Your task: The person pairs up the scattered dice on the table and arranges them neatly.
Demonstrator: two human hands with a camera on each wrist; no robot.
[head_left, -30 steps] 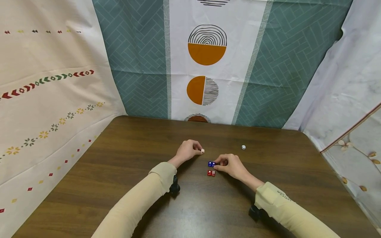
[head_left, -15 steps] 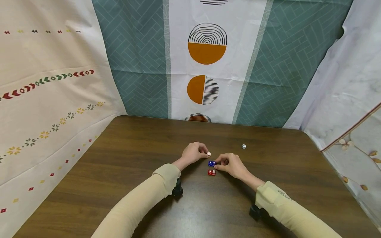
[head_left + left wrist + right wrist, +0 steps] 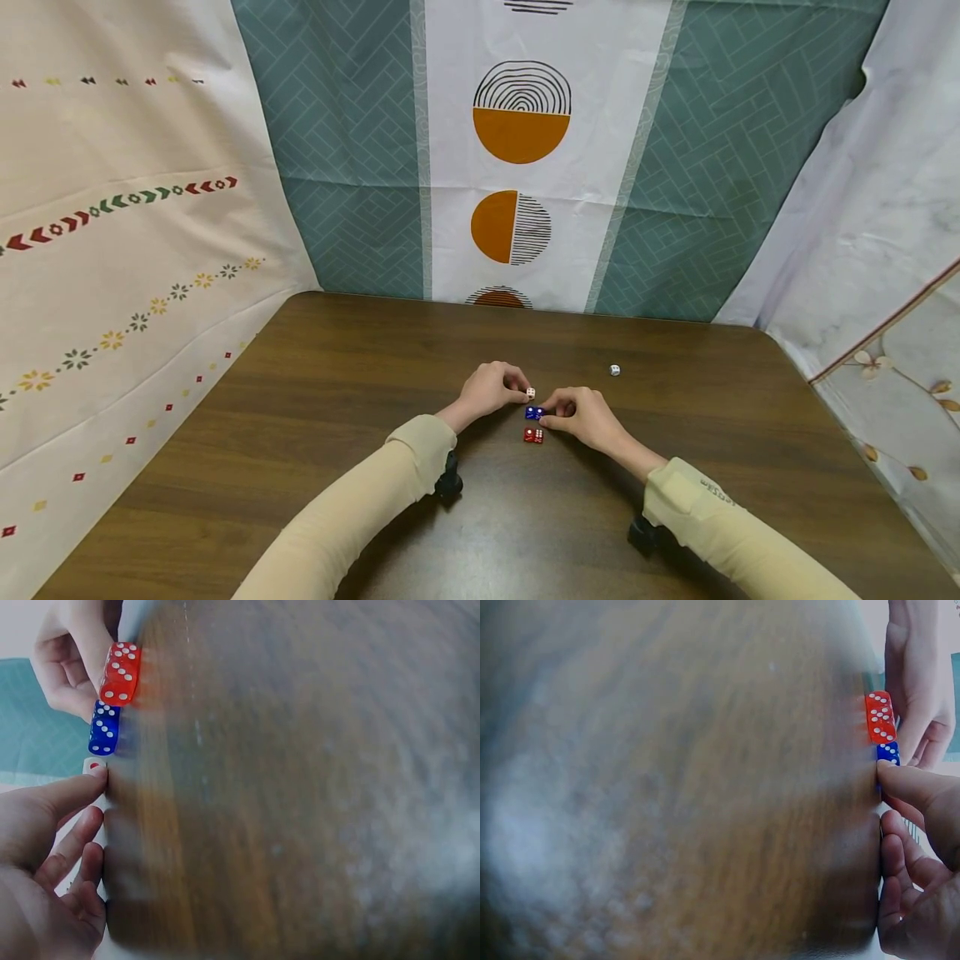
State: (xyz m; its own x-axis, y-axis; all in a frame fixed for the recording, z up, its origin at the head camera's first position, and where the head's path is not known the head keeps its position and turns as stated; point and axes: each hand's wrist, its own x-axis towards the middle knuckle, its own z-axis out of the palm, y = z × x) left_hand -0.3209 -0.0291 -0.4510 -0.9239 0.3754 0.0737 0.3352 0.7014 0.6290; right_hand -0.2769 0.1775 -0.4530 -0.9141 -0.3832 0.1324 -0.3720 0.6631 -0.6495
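Thumb and fingers of my left hand [image 3: 491, 389] pinch a white die [image 3: 530, 392] just behind a pair of blue dice [image 3: 532, 412]. My right hand [image 3: 588, 415] pinches the right-hand blue die of that pair, its thumb on the near side. Nearer me, two red dice [image 3: 533, 435] sit side by side on the table. In the left wrist view, the white die [image 3: 94, 764] is partly hidden by the left fingertip. The right wrist view shows the right thumb covering part of a blue die [image 3: 887, 753], close by the red dice [image 3: 880, 717].
A second white die [image 3: 615, 370] lies apart, toward the back right of the brown wooden table [image 3: 360, 350]. Patterned cloths hang behind the table [image 3: 517, 250] and along both sides. Dark wrist cameras [image 3: 448, 482] sit under both sleeves.
My left hand has moved right and slightly nearer with the white die, bringing it close behind the blue pair. The right hand has stayed at the blue die.
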